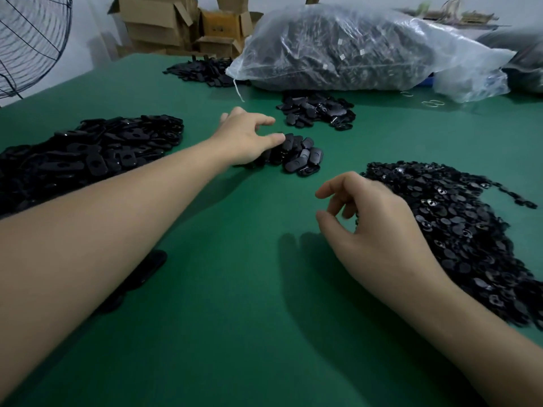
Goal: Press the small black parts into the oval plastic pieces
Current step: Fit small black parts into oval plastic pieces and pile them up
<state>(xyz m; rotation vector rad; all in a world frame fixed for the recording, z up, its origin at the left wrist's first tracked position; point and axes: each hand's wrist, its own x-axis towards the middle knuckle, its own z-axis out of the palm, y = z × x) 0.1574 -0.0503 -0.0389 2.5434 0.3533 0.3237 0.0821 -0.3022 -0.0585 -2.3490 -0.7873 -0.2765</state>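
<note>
Oval plastic pieces (304,157) are sitting in a small heap mid-table on the green mat (235,304). The left hand (245,136) is reaching into it with the thumb lying on the pieces, can't tell if it's pinching one. The right hand (379,230) is hovering nearer, fingers loosely curled around nothing, right at the left edge of the small black parts (464,230). A bigger heap (88,151) is lying off to the left.

Green table (235,333), white wall (91,22), cardboard boxes (164,24), fan (29,39).
</note>
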